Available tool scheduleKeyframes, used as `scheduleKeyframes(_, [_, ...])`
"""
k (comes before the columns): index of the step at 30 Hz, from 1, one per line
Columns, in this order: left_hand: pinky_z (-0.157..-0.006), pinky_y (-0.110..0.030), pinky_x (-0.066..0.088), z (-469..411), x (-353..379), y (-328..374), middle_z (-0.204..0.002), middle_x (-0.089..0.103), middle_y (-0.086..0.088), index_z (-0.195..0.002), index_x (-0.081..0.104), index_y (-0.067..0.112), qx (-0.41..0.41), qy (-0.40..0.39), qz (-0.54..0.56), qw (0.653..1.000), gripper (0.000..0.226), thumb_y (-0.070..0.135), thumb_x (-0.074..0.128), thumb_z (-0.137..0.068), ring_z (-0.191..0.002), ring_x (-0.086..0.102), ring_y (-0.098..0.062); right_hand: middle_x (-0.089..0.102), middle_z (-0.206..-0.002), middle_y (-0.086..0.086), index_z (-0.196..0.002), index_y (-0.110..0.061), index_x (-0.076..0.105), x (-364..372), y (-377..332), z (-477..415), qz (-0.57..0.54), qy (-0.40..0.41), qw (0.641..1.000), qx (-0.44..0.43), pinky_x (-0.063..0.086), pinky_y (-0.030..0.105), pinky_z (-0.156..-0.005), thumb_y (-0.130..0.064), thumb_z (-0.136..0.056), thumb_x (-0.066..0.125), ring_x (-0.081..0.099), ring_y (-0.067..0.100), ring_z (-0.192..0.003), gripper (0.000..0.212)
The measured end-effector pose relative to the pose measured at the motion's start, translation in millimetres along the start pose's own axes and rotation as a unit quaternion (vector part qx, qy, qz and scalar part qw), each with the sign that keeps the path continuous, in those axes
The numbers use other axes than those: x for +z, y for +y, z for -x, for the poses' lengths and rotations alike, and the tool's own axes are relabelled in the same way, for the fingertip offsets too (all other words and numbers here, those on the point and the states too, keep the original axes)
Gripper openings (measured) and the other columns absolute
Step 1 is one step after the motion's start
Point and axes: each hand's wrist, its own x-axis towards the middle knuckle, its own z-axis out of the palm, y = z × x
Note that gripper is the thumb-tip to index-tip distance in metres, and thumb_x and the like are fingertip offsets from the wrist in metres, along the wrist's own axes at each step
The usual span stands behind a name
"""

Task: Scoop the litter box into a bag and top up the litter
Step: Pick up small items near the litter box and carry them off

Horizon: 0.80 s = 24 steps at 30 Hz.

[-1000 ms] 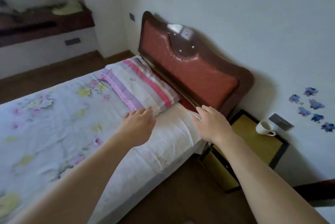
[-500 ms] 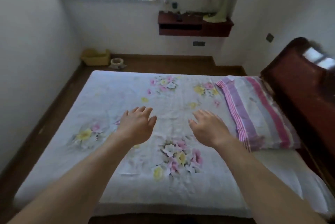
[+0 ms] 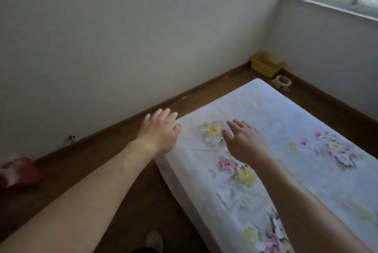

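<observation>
Now | left hand (image 3: 161, 135), right hand (image 3: 244, 143): spread, empty | step: likely reach corner box (image 3: 266, 65) | tip: skirt bed (image 3: 286, 117), locate unseen scoop, bag

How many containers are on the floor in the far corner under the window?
2: a yellow plastic bin in the corner, and a small round bowl beside it, nearer the bed. The bed may hide others.
</observation>
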Motion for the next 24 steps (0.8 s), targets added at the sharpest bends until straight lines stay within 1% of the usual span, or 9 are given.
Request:
scheduleKeyframes(3, [-0.123,-0.044,0.013,-2,-11,-69,-0.165,0.022,-0.003,-0.154,0.03,0.023,-0.053,0.019,0.019,0.998,0.055,0.044,0.027,-0.103,-0.152,0.015,-0.023,0.045,-0.148,0.005,-0.142,-0.015,0.043,14,-65,-44,0.009,-0.005,0.998,-0.057,0.032,0.044,-0.111,-0.044,-0.103,0.027,0.037,0.027,-0.136,0.051])
scheduleKeyframes(6, [-0.123,-0.039,0.015,-14,-22,-138,-0.164,0.024,-0.004,-0.154,0.031,0.021,-0.077,0.029,0.051,0.995,0.055,0.043,0.027,-0.104,-0.152,0.017,-0.024,0.037,-0.156,0.003,-0.148,-0.017,0.038,28,-130,-88,0.017,-0.016,0.995,-0.093,0.027,0.044,-0.115,-0.044,-0.103,0.027,0.03,0.026,-0.144,0.054])
scheduleKeyframes(10, [-0.122,-0.038,0.017,-41,-41,-227,-0.163,0.027,-0.005,-0.153,0.033,0.02,-0.075,0.042,0.057,0.995,0.054,0.043,0.027,-0.105,-0.151,0.021,-0.023,0.045,-0.149,0.003,-0.144,-0.017,0.043,45,-214,-144,0.027,-0.002,0.993,-0.112,0.031,0.041,-0.111,-0.04,-0.103,0.032,0.037,0.027,-0.139,0.049])
scheduleKeyframes(13, [-0.122,-0.04,0.018,-64,-58,-289,-0.163,0.027,-0.004,-0.154,0.032,0.021,-0.071,0.028,0.036,0.996,0.055,0.044,0.026,-0.104,-0.151,0.021,-0.023,0.053,-0.136,0.001,-0.13,-0.019,0.053,61,-262,-184,0.024,-0.003,0.994,-0.107,0.037,0.044,-0.108,-0.044,-0.099,0.027,0.044,0.026,-0.129,0.048])
scheduleKeyframes(15, [-0.122,-0.042,0.018,-83,-70,-322,-0.163,0.027,-0.003,-0.154,0.032,0.022,-0.066,0.01,0.019,0.998,0.055,0.045,0.025,-0.104,-0.151,0.021,-0.023,0.055,-0.124,-0.002,-0.114,-0.021,0.057,69,-288,-206,0.04,-0.012,0.993,-0.108,0.041,0.045,-0.103,-0.05,-0.09,0.01,0.048,0.025,-0.123,0.06])
scheduleKeyframes(17, [-0.122,-0.042,0.018,-105,-79,-346,-0.163,0.028,-0.003,-0.153,0.032,0.022,-0.059,-0.001,0.012,0.998,0.055,0.045,0.026,-0.104,-0.151,0.022,-0.023,0.055,-0.114,-0.002,-0.106,-0.021,0.058,76,-303,-228,0.052,-0.02,0.993,-0.1,0.044,0.048,-0.098,-0.051,-0.082,0.001,0.05,0.025,-0.116,0.069])
scheduleKeyframes(20, [-0.122,-0.045,0.017,-146,-86,-371,-0.163,0.027,-0.002,-0.153,0.032,0.024,-0.039,-0.012,0.003,0.999,0.056,0.047,0.027,-0.103,-0.151,0.021,-0.023,0.05,-0.101,-0.004,-0.095,-0.024,0.053,81,-321,-264,0.043,-0.034,0.996,-0.066,0.046,0.043,-0.092,-0.052,-0.08,-0.001,0.052,0.023,-0.106,0.062])
scheduleKeyframes(22, [-0.122,-0.046,0.016,-178,-88,-385,-0.164,0.026,-0.002,-0.153,0.032,0.026,-0.027,-0.023,-0.002,0.999,0.056,0.049,0.028,-0.102,-0.151,0.019,-0.023,0.049,-0.099,-0.005,-0.091,-0.023,0.048,84,-333,-293,0.025,-0.05,0.997,-0.045,0.045,0.041,-0.091,-0.05,-0.089,0.009,0.052,0.023,-0.105,0.048])
scheduleKeyframes(24, [-0.122,-0.046,0.014,-213,-89,-399,-0.164,0.025,-0.002,-0.153,0.031,0.026,-0.019,-0.028,-0.007,0.999,0.056,0.049,0.028,-0.102,-0.152,0.018,-0.022,0.055,-0.107,-0.002,-0.1,-0.021,0.056,88,-344,-329,-0.003,-0.041,0.999,-0.028,0.043,0.043,-0.098,-0.043,-0.099,0.027,0.052,0.023,-0.111,0.037])
